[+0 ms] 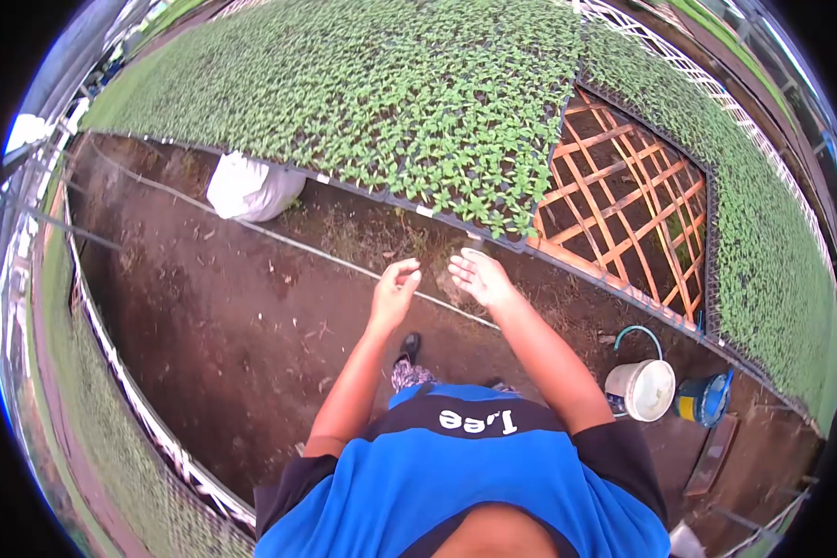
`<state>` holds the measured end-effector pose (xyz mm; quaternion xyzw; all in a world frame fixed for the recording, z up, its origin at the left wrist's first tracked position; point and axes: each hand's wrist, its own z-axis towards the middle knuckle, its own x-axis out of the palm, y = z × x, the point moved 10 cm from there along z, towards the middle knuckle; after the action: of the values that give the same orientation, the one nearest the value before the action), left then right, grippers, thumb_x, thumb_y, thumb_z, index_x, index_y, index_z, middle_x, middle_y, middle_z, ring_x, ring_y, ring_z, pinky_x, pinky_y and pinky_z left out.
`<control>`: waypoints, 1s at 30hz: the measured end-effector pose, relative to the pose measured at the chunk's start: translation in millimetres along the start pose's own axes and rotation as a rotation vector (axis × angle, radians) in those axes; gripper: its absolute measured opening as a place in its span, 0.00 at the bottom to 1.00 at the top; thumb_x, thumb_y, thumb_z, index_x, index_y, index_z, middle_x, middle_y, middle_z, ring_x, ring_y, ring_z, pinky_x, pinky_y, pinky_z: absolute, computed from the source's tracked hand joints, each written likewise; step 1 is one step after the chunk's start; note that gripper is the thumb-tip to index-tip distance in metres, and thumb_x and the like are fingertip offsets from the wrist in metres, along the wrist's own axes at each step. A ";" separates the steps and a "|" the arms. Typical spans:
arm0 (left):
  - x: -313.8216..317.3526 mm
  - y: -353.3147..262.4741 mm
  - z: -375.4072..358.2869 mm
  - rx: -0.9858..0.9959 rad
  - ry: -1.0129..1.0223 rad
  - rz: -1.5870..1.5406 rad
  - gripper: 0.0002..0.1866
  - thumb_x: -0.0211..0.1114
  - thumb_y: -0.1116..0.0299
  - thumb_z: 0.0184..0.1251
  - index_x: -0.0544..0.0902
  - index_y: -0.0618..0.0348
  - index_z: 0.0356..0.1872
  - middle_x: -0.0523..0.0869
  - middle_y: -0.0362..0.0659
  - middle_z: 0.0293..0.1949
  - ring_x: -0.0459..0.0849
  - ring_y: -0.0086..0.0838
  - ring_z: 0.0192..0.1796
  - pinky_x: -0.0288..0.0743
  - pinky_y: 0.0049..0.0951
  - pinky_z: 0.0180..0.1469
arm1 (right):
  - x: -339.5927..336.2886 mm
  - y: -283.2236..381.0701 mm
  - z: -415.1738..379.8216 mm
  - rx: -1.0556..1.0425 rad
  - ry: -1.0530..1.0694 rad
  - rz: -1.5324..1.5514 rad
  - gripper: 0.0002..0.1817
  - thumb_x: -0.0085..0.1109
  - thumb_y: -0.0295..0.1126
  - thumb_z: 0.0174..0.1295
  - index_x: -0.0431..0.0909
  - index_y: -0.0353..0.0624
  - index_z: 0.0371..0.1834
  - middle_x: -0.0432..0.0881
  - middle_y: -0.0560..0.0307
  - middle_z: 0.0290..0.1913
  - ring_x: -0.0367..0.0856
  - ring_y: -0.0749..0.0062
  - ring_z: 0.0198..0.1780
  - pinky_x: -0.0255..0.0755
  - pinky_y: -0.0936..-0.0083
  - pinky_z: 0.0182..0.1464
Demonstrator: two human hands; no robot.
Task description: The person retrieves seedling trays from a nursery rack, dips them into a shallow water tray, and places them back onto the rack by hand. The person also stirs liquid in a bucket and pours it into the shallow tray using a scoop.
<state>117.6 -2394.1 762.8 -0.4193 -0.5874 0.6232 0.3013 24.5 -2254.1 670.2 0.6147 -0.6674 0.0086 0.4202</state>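
Note:
My left hand (397, 290) is raised in front of my body above the soil path, its fingers loosely curved, with nothing visible in it. Across a small gap, my right hand (479, 276) has its palm turned inward and its fingers apart, and it holds nothing. Both are nearest the front edge of a raised bench that carries a dense spread of green seedlings (391, 102) in dark trays. Neither hand touches the plants. To the right of the seedlings, a bare section of wooden lattice (614, 200) shows on the bench.
A white sack (251, 189) stands at the bench's edge on the left. A thin pipe (321, 253) runs along the soil path (214, 316). On the right are a white bucket (644, 391) and a blue bucket (709, 400). More seedlings (767, 232) line the far right.

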 end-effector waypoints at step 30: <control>-189.9 152.7 79.2 -0.359 0.296 -0.003 0.14 0.57 0.66 0.59 0.74 0.63 0.43 0.78 0.40 0.39 0.74 0.21 0.43 0.66 0.21 0.48 | 226.2 379.5 -74.4 -1.380 -0.484 0.494 0.08 0.52 0.23 0.45 0.62 0.44 0.23 0.66 0.60 0.29 0.67 0.68 0.34 0.72 0.61 0.29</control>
<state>154.7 -2616.6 641.2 -0.5522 -0.6389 0.4399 0.3057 -224.0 -2306.1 1039.3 0.0314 -0.7128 -0.4507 0.5365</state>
